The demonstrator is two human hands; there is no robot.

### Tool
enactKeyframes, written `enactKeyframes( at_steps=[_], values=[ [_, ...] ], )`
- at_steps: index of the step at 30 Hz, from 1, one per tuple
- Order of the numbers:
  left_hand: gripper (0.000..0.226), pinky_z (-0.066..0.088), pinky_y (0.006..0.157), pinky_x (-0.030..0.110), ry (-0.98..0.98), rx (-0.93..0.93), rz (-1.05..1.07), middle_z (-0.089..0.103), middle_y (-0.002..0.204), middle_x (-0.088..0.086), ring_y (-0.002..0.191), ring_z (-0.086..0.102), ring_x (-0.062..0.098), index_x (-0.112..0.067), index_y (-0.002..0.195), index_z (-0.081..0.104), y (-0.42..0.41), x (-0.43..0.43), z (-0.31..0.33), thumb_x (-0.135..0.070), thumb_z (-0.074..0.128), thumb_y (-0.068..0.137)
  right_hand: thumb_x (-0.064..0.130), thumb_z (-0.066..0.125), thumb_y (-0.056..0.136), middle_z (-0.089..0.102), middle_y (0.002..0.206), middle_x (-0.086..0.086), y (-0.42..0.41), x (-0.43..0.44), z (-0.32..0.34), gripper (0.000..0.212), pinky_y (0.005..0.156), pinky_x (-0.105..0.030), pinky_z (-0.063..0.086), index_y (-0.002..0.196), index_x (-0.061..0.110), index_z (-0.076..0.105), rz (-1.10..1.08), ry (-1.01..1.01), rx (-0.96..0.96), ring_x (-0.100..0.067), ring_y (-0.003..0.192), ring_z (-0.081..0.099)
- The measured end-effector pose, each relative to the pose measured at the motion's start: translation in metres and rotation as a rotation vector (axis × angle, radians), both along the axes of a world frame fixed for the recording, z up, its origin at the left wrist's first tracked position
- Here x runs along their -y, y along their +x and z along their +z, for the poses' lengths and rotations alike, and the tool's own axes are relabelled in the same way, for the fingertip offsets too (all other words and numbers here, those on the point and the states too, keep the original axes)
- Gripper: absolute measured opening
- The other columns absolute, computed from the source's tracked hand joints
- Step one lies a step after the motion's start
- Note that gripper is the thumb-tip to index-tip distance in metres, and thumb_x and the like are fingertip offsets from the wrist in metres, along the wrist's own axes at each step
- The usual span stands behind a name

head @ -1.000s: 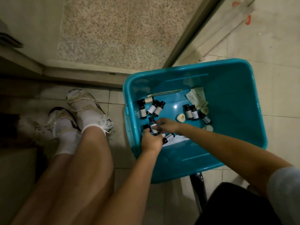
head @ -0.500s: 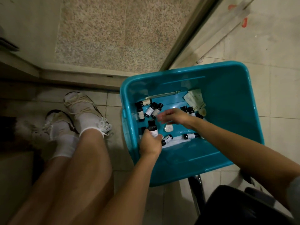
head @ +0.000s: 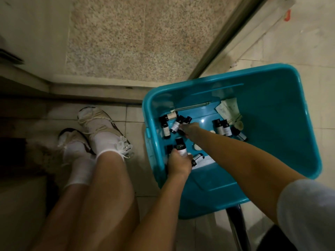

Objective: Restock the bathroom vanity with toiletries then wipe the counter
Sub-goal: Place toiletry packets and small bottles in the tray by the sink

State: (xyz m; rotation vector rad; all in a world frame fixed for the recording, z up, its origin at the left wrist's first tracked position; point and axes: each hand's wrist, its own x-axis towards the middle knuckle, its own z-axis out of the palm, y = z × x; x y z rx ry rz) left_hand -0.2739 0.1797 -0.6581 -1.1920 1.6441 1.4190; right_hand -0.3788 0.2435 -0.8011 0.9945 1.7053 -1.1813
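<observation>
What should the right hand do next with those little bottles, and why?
Probably the right hand should pinch the labelled bottle at its fingertips and lift it out. Its fingers sit right at a loose cluster of bottles lying in the blue tub, though I cannot tell if they grip yet. The left hand already holds a dark bottle, so gathering another seems the natural step.

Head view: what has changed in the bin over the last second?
The right hand moved from beside the left hand toward the far-left cluster of bottles; whether it grips one is unclear. The left hand still holds its bottle; the bin stayed put.
</observation>
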Motion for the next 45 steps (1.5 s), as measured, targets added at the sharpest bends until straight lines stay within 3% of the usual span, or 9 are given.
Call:
enactKeyframes(
  at_steps=[4,8,13,16,21,28,35,40,45],
  values=[
    [0.021,0.046,0.082,0.033,-0.015,0.005,0.021,0.063,0.11,0.018,0.102,0.06,0.033,-0.005,0.105,0.055,-0.003,-0.001,0.002,-0.012,0.062,0.087,0.005,0.059,0.089,0.052,0.071,-0.007,-0.003,-0.001,0.018,0.019,0.054,-0.022,0.04,0.075,0.007,0.047,-0.066,0.024,0.01,-0.013,0.059,0.046],
    [0.02,0.047,0.081,0.033,-0.001,0.004,0.074,0.064,0.108,0.016,0.101,0.062,0.033,-0.006,0.104,0.055,-0.014,-0.001,0.013,-0.012,0.063,0.086,0.015,0.067,0.087,0.047,0.057,-0.007,0.005,-0.001,0.04,0.033,0.042,-0.019,0.038,0.061,0.009,0.047,-0.041,0.037,-0.062,-0.013,0.045,0.044],
    [0.026,0.052,0.09,0.046,-0.002,-0.18,0.101,0.064,0.109,0.021,0.098,0.065,0.035,-0.005,0.106,0.055,-0.06,0.024,0.045,-0.011,0.067,0.083,0.008,0.058,0.091,0.068,0.077,-0.008,0.01,-0.017,0.08,0.012,0.068,-0.028,0.055,0.08,0.009,0.055,-0.214,-0.296,-0.046,-0.017,0.063,0.064],
    [0.028,0.051,0.09,0.05,-0.115,-0.339,0.121,0.065,0.108,0.02,0.099,0.064,0.036,-0.008,0.106,0.054,-0.084,0.051,0.073,-0.012,0.067,0.081,0.011,0.056,0.093,0.072,0.068,0.005,-0.001,-0.028,0.116,0.005,0.058,-0.02,0.057,0.09,0.014,0.057,-0.212,-0.409,-0.068,-0.01,0.058,0.069],
    [0.034,0.051,0.089,0.054,-0.184,-0.443,0.166,0.06,0.096,0.015,0.095,0.064,0.038,-0.022,0.108,0.041,-0.088,0.065,0.12,-0.008,0.061,0.084,0.014,0.058,0.092,0.065,0.091,-0.002,-0.017,-0.023,0.187,0.005,0.065,-0.025,0.059,0.096,0.017,0.056,-0.221,-0.554,-0.188,-0.017,0.074,0.068],
    [0.028,0.05,0.09,0.053,-0.104,-0.586,0.352,0.059,0.089,0.006,0.089,0.061,0.03,-0.021,0.101,0.046,-0.073,0.05,0.203,-0.002,0.059,0.085,0.01,0.057,0.091,0.069,0.095,-0.004,-0.009,-0.016,0.32,0.014,0.075,-0.031,0.057,0.103,0.016,0.059,-0.054,-0.749,-0.42,-0.02,0.093,0.07],
    [0.028,0.048,0.079,0.039,-0.031,-0.908,0.488,0.061,0.084,0.001,0.086,0.059,0.023,-0.022,0.094,0.052,-0.066,0.024,0.316,0.001,0.064,0.083,0.004,0.056,0.09,0.071,0.097,-0.003,-0.013,-0.027,0.469,0.022,0.075,-0.03,0.058,0.108,0.016,0.061,0.118,-0.763,-0.669,-0.015,0.089,0.07],
    [0.027,0.053,0.082,0.045,-0.126,-1.181,0.426,0.065,0.09,-0.002,0.087,0.064,0.018,-0.03,0.093,0.057,-0.05,0.045,0.407,-0.009,0.07,0.081,0.005,0.061,0.086,0.071,0.101,-0.003,-0.006,-0.008,0.571,0.031,0.073,-0.029,0.058,0.115,0.015,0.06,0.2,-0.824,-0.842,-0.013,0.09,0.071],
    [0.032,0.056,0.077,0.044,-0.322,-1.409,0.507,0.068,0.089,-0.004,0.081,0.064,0.01,-0.021,0.106,0.059,-0.022,0.094,0.507,-0.015,0.074,0.079,0.023,0.079,0.06,0.072,0.104,-0.005,0.021,0.047,0.676,0.059,0.074,-0.031,0.058,0.116,0.015,0.06,0.317,-1.005,-0.99,-0.018,0.096,0.07]
  ],
)
